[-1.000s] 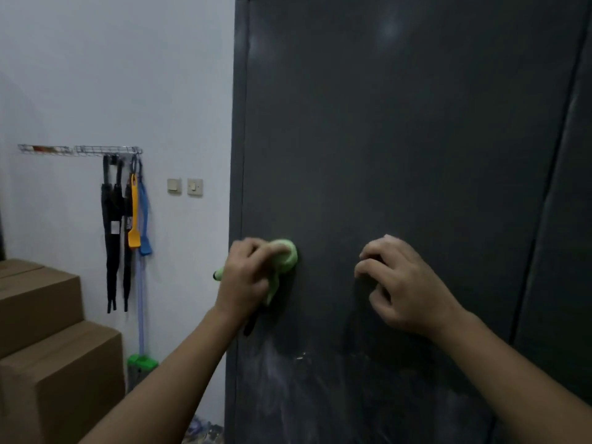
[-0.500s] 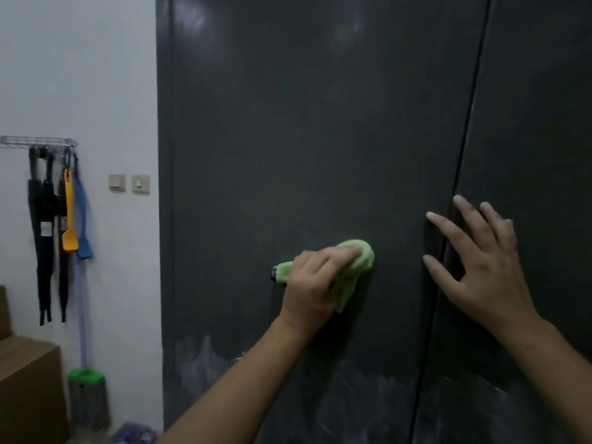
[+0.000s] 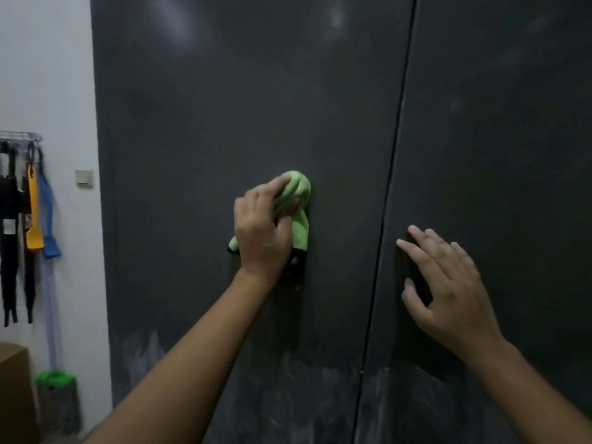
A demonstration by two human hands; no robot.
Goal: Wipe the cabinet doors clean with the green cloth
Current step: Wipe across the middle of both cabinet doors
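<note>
Item 1. My left hand (image 3: pixel 261 232): its fingers (image 3: pixel 275 185) are curled round the green cloth (image 3: pixel 299 200), pinching it bunched against the left cabinet door (image 3: pixel 208 123). The cloth bulges out above and to the right of my fingertips, and a tail of it hangs down beside my palm.

Item 2. My right hand (image 3: pixel 448 283): its fingers (image 3: pixel 419 251) are straight and slightly spread, laid flat on the right cabinet door (image 3: pixel 496 139), holding nothing. The seam (image 3: pixel 394 155) between the two doors runs just left of these fingertips, between my two hands.

Item 3. Pale chalky smears (image 3: pixel 288 395): on both doors, well below my fingers.

Item 4. White wall (image 3: pixel 48 75), far left of my left hand: a switch plate (image 3: pixel 84 179), a wire rack (image 3: pixel 20 136) with black straps (image 3: pixel 8 235), an orange tool (image 3: pixel 33 219) and a blue tool (image 3: pixel 48 219) hanging from it.

Item 5. Low in the left corner: a cardboard box (image 3: pixel 14 395) and a green broom head (image 3: pixel 54 378).
</note>
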